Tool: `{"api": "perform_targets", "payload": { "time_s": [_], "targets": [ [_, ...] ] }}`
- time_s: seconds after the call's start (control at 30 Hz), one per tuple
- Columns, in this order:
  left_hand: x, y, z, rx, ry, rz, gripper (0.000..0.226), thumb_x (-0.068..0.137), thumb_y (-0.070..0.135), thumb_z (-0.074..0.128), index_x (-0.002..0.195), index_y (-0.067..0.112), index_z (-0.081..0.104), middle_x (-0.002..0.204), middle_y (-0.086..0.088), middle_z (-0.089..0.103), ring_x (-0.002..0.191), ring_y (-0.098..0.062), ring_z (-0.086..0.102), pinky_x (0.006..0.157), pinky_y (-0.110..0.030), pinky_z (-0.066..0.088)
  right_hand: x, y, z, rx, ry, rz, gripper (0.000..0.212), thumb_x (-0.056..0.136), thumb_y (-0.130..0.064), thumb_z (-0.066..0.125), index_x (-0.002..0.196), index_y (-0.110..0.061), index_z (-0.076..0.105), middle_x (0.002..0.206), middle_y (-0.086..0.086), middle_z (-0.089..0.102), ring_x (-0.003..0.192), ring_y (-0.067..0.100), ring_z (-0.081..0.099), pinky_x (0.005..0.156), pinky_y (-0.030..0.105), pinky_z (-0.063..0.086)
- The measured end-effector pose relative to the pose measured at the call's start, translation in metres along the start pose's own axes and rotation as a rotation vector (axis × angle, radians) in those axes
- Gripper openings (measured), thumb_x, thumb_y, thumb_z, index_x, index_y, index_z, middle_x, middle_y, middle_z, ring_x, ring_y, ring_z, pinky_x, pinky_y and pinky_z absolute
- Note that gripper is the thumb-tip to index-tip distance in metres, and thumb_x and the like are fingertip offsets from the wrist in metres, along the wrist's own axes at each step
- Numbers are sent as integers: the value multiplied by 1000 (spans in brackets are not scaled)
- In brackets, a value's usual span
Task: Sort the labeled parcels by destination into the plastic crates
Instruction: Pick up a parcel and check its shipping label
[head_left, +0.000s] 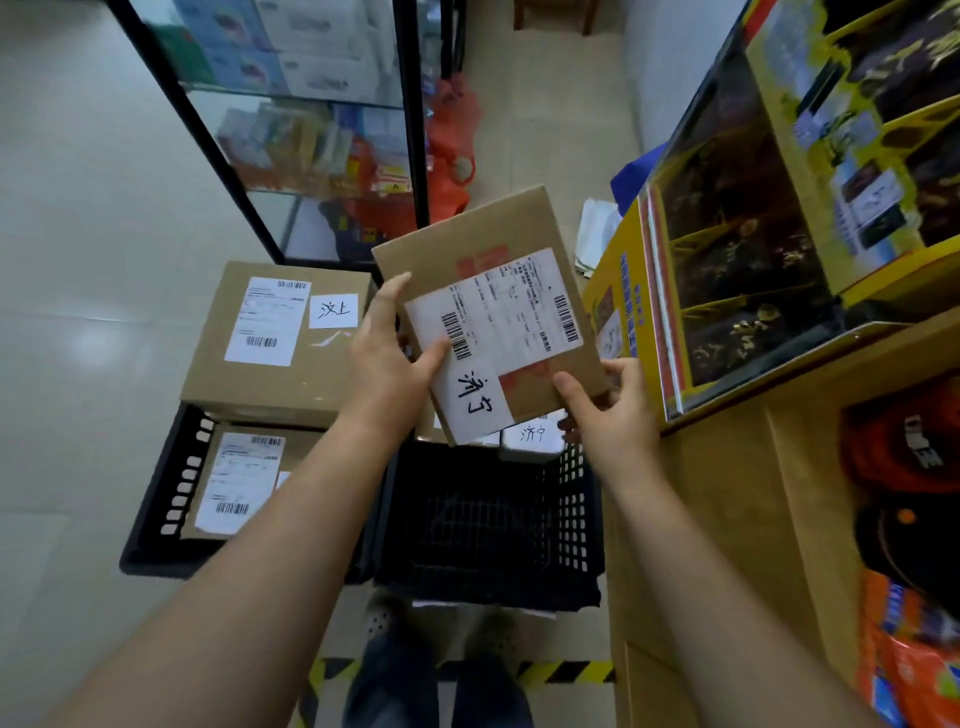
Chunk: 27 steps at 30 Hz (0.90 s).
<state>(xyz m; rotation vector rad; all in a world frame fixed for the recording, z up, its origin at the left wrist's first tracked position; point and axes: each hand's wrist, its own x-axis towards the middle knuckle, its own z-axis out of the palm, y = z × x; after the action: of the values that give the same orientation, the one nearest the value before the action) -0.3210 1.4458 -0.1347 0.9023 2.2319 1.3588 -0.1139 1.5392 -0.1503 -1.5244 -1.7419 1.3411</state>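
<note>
Both my hands hold a flat brown parcel (498, 244) with a shipping label and a handwritten white tag, tilted above the right black crate (571, 519). My left hand (387, 353) grips its left edge, thumb on the label. My right hand (613, 410) grips its lower right corner. Another tagged parcel (535, 434) lies at the far end of that crate, mostly hidden. The left black crate (156, 499) holds a labeled parcel (249, 483), and a bigger tagged box (275, 343) rests on top of it.
A black-framed glass shelf (311, 130) with boxed goods stands behind the crates. On the right, a wooden counter (727, 493) carries a yellow display box (727, 234). Hazard tape (561, 670) marks the floor by my feet.
</note>
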Motion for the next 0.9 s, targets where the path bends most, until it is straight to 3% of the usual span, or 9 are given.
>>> {"api": "perform_targets", "payload": {
  "time_s": [0.07, 0.13, 0.27, 0.37, 0.5, 0.57, 0.63, 0.77, 0.9],
  "targets": [
    [1, -3, 1, 25, -9, 43, 63, 80, 20, 81, 135, 23, 51, 140, -4, 51, 120, -21, 56, 94, -32, 54, -3, -1, -2, -56, -2, -50, 32, 88, -48, 69, 106, -35, 46, 98, -13, 65, 83, 5, 65, 66, 20, 51],
    [0, -10, 3, -1, -62, 52, 66, 73, 21, 87, 132, 21, 56, 147, -2, 42, 129, -19, 48, 101, -41, 50, -4, -3, -3, -106, 15, -82, 35, 89, -48, 69, 113, -35, 48, 100, -17, 55, 88, 5, 56, 71, 17, 44],
    [2, -14, 3, -49, -192, 50, 84, 60, 31, 94, 132, 38, 53, 154, 9, 29, 138, -16, 40, 107, -43, 45, -4, -3, 0, -48, 18, -89, 38, 89, -42, 71, 118, -30, 49, 116, -8, 52, 103, 7, 53, 87, 25, 47],
    [8, -6, -3, 114, -339, 74, 97, 60, 32, 94, 142, 41, 43, 162, 16, 6, 147, -14, 22, 115, -44, 35, -5, 0, 6, 5, 21, -60, 40, 88, -39, 74, 119, -30, 50, 117, -12, 61, 109, 6, 58, 92, 27, 51],
    [7, -2, -11, 275, -457, 112, 116, 55, 37, 95, 149, 47, 27, 158, 24, -18, 149, -10, 10, 119, -40, 29, -11, 6, 15, 35, 5, -55, 51, 87, -33, 76, 131, -34, 50, 114, -24, 57, 104, -11, 54, 76, 6, 47],
    [5, -9, -12, 296, -447, 106, 116, 56, 38, 95, 150, 45, 28, 160, 21, -15, 149, -12, 10, 119, -38, 26, -13, 11, 20, -3, -4, -57, 63, 88, -35, 74, 144, -30, 45, 121, -17, 54, 106, -10, 52, 75, 3, 44],
    [1, -17, -11, 296, -405, 114, 111, 59, 37, 93, 150, 40, 30, 164, 10, -1, 149, -14, 13, 120, -39, 25, -14, 17, 25, -38, -8, -58, 73, 88, -37, 73, 151, -28, 38, 126, -12, 48, 108, -3, 50, 85, 7, 44],
    [-11, -38, -4, 224, -359, 86, 95, 67, 32, 89, 148, 27, 39, 158, 5, 26, 143, -13, 27, 118, -41, 30, -14, 31, 35, -74, -26, -39, 68, 91, -36, 70, 151, -26, 38, 124, -12, 45, 103, -4, 49, 81, 1, 41],
    [-13, -67, 1, 319, -509, 73, 101, 64, 47, 87, 149, 33, 34, 162, 8, 15, 145, -16, 22, 119, -43, 26, -10, 52, 42, -162, -89, 6, 75, 94, -47, 63, 157, -34, 24, 138, -10, 46, 119, 2, 42, 99, 23, 38]
  ]
}}
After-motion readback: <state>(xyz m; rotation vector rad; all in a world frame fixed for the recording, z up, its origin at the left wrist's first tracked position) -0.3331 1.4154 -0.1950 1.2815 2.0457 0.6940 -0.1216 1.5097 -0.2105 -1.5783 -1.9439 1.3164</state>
